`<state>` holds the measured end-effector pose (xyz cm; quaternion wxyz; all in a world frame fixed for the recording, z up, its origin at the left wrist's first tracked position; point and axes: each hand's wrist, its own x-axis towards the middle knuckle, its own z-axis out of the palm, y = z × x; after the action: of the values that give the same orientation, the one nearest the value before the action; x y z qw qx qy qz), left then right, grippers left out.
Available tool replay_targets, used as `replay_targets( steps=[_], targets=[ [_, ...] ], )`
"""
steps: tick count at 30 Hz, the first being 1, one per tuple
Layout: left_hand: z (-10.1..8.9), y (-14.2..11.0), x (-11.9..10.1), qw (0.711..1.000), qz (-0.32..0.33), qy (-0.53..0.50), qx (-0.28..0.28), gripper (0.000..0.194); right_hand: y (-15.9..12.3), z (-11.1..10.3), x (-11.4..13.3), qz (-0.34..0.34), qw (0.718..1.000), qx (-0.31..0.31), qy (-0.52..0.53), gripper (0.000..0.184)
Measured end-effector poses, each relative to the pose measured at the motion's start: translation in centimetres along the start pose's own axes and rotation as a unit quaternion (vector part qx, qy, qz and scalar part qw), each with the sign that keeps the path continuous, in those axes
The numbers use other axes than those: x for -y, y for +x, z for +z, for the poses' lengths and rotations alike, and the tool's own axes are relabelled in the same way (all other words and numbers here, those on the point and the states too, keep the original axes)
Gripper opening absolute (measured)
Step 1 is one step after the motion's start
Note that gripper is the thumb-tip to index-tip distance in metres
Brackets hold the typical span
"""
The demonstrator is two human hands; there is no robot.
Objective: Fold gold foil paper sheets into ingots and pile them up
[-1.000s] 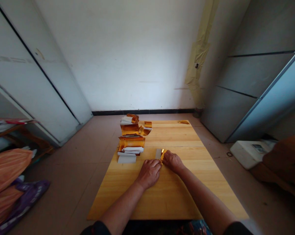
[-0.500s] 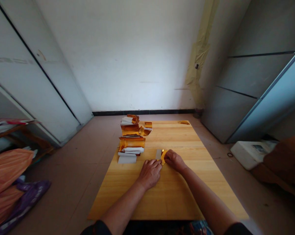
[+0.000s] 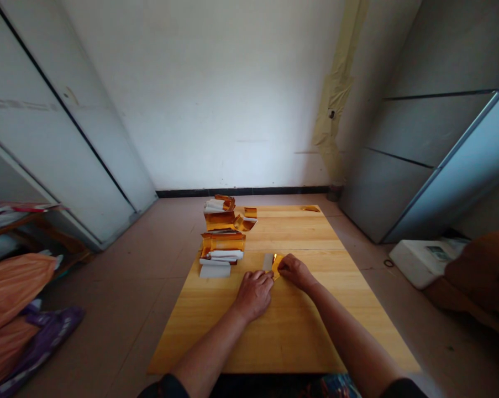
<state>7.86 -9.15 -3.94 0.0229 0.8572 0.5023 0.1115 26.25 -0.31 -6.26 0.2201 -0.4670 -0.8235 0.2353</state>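
Note:
A small gold foil sheet (image 3: 277,266) with a pale greyish-white strip (image 3: 268,262) beside its left edge lies on the wooden table (image 3: 307,331). My left hand (image 3: 255,290) is closed, its fingertips pressing at the lower left corner of the sheet. From the right, my right hand (image 3: 294,271) pinches the sheet's right side between thumb and fingers, so that part of it is covered. The sheet looks partly raised and bent between my hands.
At the table's left edge sits a stack of gold sheets (image 3: 222,243) with white rolled papers and a flat white piece (image 3: 215,271). More gold sheets (image 3: 219,220) lie behind it. A gold scrap (image 3: 310,209) rests in the far right corner. A white box (image 3: 419,261) stands on the floor.
Almost nothing differs. My hands stay on the gold foil sheet, and its exposed part has shifted very slightly.

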Motion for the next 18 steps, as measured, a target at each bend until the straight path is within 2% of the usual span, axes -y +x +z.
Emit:
replay_targets(
  steps=[3, 6, 11, 18],
  targets=[
    [0.2, 0.0, 0.1, 1.000, -0.002, -0.010, -0.002, 0.031, 0.1, -0.2, 0.1, 0.011, 1.000, 0.006, 0.010, 0.016],
    [0.3, 0.0, 0.2, 1.000, -0.004, -0.012, 0.004, 0.032, -0.1, -0.3, 0.9, 0.027, 1.000, 0.003, -0.002, 0.007],
    [0.3, 0.0, 0.2, 1.000, -0.011, -0.018, 0.010, 0.033, -0.5, 0.0, 2.2, 0.041, 0.998, -0.013, -0.038, 0.014],
    [0.1, 0.0, 0.4, 0.999, -0.008, -0.021, 0.024, 0.031, 0.3, 0.0, 1.8, 0.079, 0.997, 0.013, -0.023, 0.019]
  ],
)
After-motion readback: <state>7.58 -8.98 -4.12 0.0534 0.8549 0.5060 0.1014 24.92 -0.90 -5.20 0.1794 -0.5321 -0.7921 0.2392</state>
